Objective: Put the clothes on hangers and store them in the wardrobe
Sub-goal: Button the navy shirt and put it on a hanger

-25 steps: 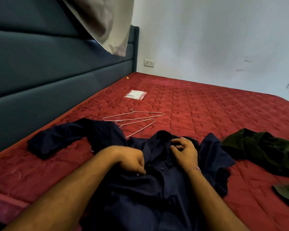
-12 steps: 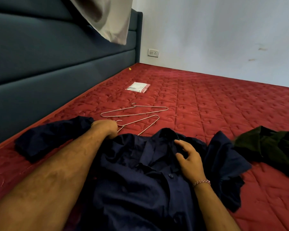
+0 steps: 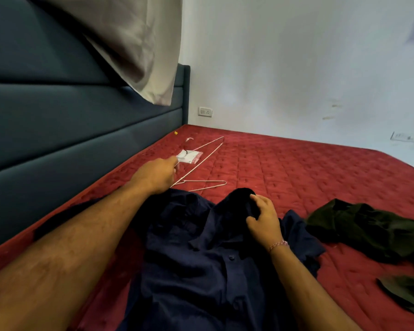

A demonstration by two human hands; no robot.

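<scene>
Left hand (image 3: 157,174) grips a wire hanger (image 3: 202,154), lifted and tilted off the red mattress (image 3: 296,168); fingers mostly hidden behind the knuckles. Second hanger (image 3: 207,183) lies flat just beyond the navy shirt (image 3: 201,259), near end hidden by the hand. Right hand (image 3: 263,218) grips the shirt collar, bunched up. Shirt spread on the mattress, bottom cut off by frame. Dark green garment (image 3: 368,225) to the right, partly cut off. Small plastic packet (image 3: 189,156) behind the lifted hanger, contents unreadable.

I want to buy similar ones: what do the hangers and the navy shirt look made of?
The lifted hanger and the hanger on the bed look like thin bare metal wire, shiny and pinkish. The navy shirt seems soft matte woven fabric, creasing easily; which fibre is unclear.
</scene>
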